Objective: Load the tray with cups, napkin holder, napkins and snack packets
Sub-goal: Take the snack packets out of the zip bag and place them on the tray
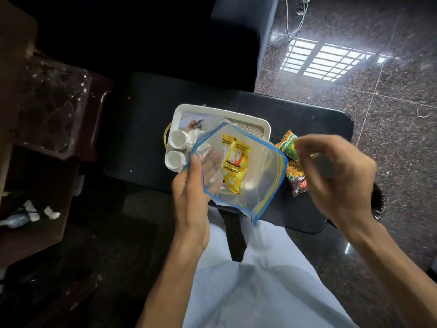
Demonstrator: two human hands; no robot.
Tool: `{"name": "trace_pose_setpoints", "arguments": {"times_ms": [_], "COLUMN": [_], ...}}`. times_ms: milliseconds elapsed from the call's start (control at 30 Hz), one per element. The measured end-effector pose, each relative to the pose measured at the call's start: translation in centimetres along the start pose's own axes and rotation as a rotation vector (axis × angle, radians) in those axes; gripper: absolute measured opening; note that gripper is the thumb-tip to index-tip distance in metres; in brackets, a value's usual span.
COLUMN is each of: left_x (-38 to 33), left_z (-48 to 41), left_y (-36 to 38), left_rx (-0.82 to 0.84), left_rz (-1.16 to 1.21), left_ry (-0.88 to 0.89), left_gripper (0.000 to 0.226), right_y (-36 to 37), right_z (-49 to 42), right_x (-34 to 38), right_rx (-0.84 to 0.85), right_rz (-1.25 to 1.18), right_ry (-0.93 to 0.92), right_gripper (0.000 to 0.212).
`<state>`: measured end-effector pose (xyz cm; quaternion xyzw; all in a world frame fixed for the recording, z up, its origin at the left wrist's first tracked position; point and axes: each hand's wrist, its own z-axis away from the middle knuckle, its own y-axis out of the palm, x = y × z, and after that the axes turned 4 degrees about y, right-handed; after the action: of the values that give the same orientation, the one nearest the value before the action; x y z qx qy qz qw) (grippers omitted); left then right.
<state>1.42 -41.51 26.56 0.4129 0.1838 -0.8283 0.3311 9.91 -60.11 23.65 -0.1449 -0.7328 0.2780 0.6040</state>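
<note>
A white tray (246, 115) sits on a small black table (314, 119). Two white cups (176, 149) stand at its left end, with crumpled white napkins (192, 137) beside them. My left hand (192, 197) holds a clear zip bag with a blue edge (257, 166) over the tray; yellow snack packets (235, 159) show through it. My right hand (335, 176) hovers blurred to the right of the bag, fingers curled, above a green packet (287, 144) and an orange-and-maroon packet (296, 177) lying on the table. Whether it holds anything is unclear.
A dark brown cabinet (35, 129) stands at the left, with a lower shelf holding white scraps (50, 213). A black sofa (231, 41) is behind the table. Speckled stone floor (390, 95) spreads to the right. My legs in light trousers (260, 280) fill the foreground.
</note>
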Motion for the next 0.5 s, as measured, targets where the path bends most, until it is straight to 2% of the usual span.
{"name": "trace_pose_setpoints", "arguments": {"times_ms": [100, 167, 200, 267, 367, 433, 500], "left_x": [-0.1, -0.1, -0.1, -0.1, -0.1, 0.0, 0.2], "left_z": [0.3, 0.7, 0.9, 1.3, 1.8, 2.1, 2.3], "left_y": [0.4, 0.4, 0.3, 0.0, -0.6, -0.9, -1.1], "left_rx": [0.033, 0.066, 0.081, 0.11, 0.148, 0.176, 0.191], "left_rz": [-0.017, -0.042, -0.05, -0.061, -0.068, -0.081, -0.102], "left_ry": [0.011, 0.023, 0.026, 0.038, 0.029, 0.035, 0.053], "left_gripper": [0.033, 0.033, 0.033, 0.033, 0.035, 0.033, 0.033], "right_y": [0.3, 2.5, 3.8, 6.4, 9.1, 9.9, 10.1], "right_z": [0.6, 0.5, 0.6, 0.7, 0.2, 0.2, 0.2], "right_x": [4.5, 4.7, 4.2, 3.1, 2.3, 1.7, 1.5], "right_rx": [0.501, 0.832, 0.916, 1.0, 1.019, 1.046, 1.141], "right_rz": [0.098, 0.372, 0.53, 0.86, 1.256, 1.432, 1.449], "right_ry": [-0.216, -0.301, -0.372, -0.482, -0.497, -0.549, -0.595], "right_gripper": [0.015, 0.025, 0.028, 0.028, 0.032, 0.043, 0.049]}}
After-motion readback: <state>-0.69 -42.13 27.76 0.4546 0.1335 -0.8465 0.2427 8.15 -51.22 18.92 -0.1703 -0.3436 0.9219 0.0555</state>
